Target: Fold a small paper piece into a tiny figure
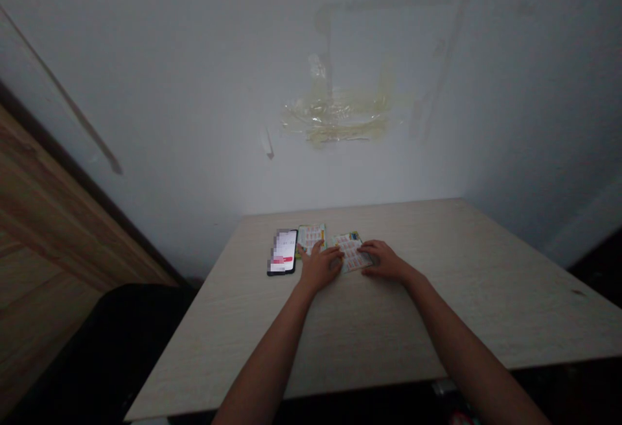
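A white, flat printed card with rows of red-orange lettering and a green, yellow and blue corner [350, 255] lies on the pale wood-grain worktop [413, 328], between the person's two bare hands on my remote feed. The right hand [385, 262] curves over its right edge, thumb and fingers a little apart; the left hand [321, 268] fans its fingers, reaching its left edge. Whether either grip pinches the card or merely rests on it, I cannot tell.

From where I watch, the worktop's far edge meets the grey-white wall [194, 88] just beyond the cards, while a broad stretch of wood grain runs from the right hand to the right edge. Both forearms cross the near edge, framing the space in front of the card.

Leftward, room tightens: a second white printed card with a green-yellow border [311, 236] sits partly under the left hand, and just beside it lies a dark-edged, rectangular smartphone with a lit screen [287, 250]. Yellowed clear tape [340, 117] clings to the wall above. A brown wooden panel [72, 205] and a black, unidentifiable shape [131, 321] stand off the left edge.
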{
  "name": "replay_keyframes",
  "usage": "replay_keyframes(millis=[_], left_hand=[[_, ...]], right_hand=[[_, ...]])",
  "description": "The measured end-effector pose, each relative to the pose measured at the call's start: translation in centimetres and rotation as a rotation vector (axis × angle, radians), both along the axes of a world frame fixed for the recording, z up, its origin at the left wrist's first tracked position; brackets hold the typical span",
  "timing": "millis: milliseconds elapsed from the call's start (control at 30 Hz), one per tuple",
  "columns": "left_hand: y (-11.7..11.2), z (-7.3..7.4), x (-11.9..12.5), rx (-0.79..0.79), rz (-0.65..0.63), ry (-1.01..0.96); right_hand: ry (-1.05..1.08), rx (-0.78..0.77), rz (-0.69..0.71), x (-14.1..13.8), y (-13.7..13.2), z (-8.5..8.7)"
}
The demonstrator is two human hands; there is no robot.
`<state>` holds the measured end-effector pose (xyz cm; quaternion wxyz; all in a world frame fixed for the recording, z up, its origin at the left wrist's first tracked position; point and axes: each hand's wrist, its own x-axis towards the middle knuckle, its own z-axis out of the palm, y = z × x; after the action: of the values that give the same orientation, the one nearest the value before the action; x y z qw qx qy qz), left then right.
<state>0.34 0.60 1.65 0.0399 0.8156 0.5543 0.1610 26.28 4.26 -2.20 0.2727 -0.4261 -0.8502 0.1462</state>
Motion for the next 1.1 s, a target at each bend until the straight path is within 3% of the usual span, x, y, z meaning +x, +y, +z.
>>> replay_keyframes(millis=[200,400,833,1100], left_hand=[[-0.1,0.8,-0.9,-0.123,-0.037,0.025],[-0.1,0.8,-1.0,-0.107,-0.082,0.007],[0.1,0.1,-0.8,-0.017,-0.028,-0.110],[0.4,-0.1,-0.5,-0.046,0.021,-0.125]], right_hand=[[0.036,-0.005,0.046,0.2,-0.1,-0.2],[0.084,-0.002,0.035,0.1,-0.3,0.2],[0.113,-0.077,0.011,0.3,-0.5,1.0],[0.154,-0.011,0.026,-0.1,-0.2,0.8]])
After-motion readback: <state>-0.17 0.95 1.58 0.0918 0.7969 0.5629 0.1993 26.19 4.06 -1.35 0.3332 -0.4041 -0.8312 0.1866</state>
